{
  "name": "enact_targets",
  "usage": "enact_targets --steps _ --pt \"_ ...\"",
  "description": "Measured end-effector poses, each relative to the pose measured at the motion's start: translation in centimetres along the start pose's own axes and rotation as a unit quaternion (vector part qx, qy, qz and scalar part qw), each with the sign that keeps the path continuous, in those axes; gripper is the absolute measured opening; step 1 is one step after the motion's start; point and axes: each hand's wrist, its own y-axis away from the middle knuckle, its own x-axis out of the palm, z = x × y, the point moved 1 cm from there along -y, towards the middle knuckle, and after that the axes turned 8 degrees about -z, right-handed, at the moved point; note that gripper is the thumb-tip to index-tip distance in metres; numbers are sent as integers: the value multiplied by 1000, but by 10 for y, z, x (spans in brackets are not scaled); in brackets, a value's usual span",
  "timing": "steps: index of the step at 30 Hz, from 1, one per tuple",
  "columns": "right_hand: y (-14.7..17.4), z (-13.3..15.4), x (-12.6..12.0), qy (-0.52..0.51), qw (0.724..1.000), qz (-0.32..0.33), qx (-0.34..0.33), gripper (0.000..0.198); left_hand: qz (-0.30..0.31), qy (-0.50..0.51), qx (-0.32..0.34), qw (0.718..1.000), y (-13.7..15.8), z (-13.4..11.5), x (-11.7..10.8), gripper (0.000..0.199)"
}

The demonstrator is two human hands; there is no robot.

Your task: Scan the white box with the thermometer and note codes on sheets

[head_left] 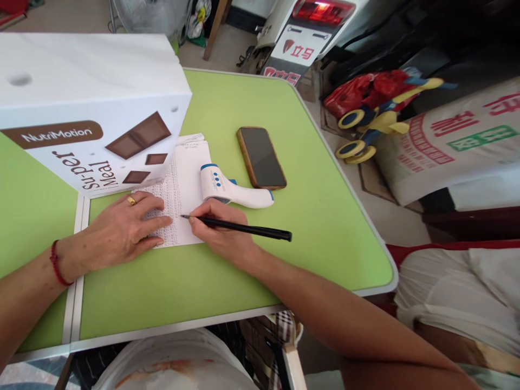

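My right hand (pixel 223 233) grips a black pen (pixel 252 228) with its tip on the white paper (pixel 190 200). Rows of small handwriting cover the paper's left part; the strip on the right is blank. My left hand (pixel 125 230) lies flat over the written part with its fingers spread, a gold ring on one finger and a red cord at the wrist. Just beyond my right hand lies a white and blue infrared thermometer (pixel 233 189). A phone (pixel 262 157) in a brown case rests farther to the right.
A large white box (pixel 122 114) printed with chocolate pieces stands on the green folding table (pixel 317 216), its corner by the paper. Past the right edge are a scooter's rear (pixel 300 43), a blue and yellow toy (pixel 365 132) and a printed sack (pixel 455 135).
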Motion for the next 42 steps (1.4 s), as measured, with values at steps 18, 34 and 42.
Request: enact_targets --steps 18,34,42 --pt "0 -2 -1 -21 1000 18 4 8 5 -10 -1 1000 1 0 0 27" --pt "-3 -13 -17 198 932 12 -304 20 10 -12 -8 1000 0 0 -2 26" --pt "-2 -12 -19 352 865 88 -347 37 16 -21 -6 1000 0 -2 -5 23"
